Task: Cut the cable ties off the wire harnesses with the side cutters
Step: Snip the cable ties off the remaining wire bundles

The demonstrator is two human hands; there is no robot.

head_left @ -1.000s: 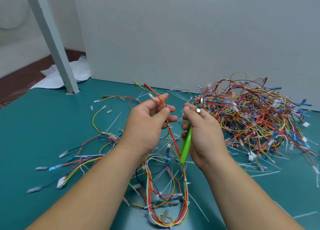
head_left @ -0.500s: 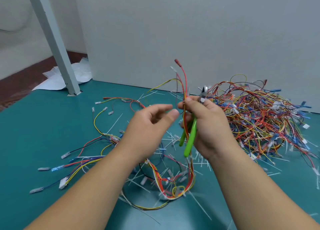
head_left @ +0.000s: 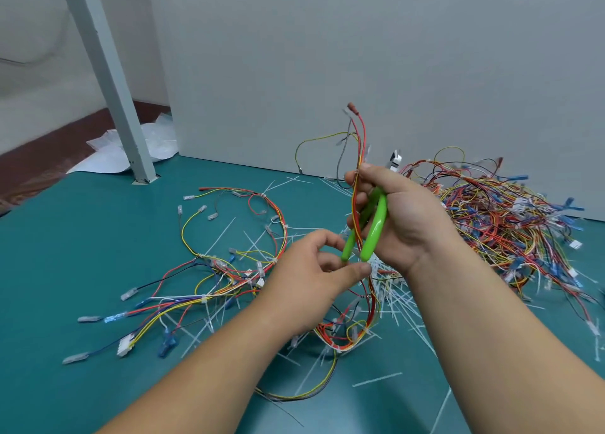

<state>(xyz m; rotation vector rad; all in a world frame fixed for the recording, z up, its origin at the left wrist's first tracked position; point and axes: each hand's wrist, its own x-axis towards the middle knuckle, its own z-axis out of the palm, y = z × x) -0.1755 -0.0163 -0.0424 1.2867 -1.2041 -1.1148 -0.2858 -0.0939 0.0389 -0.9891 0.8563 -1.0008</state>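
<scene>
Gripping side cutters (head_left: 376, 227) and harness (head_left: 359, 145) together in right hand (head_left: 409, 217), with left hand (head_left: 311, 279) curled just below, hold unclear. Risk of slipping from crowded grip, nicking wire insulation.

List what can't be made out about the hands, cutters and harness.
All head view:
- Cutters: the pivot is hidden inside the right hand; the jaws poke out above it, too small to tell open from shut.
- Left hand: whether it pinches a tie, a wire or nothing; its fingertips are blurred against white scraps.
- Harness: ties left on it; its lower loop passes behind the left hand.
</scene>
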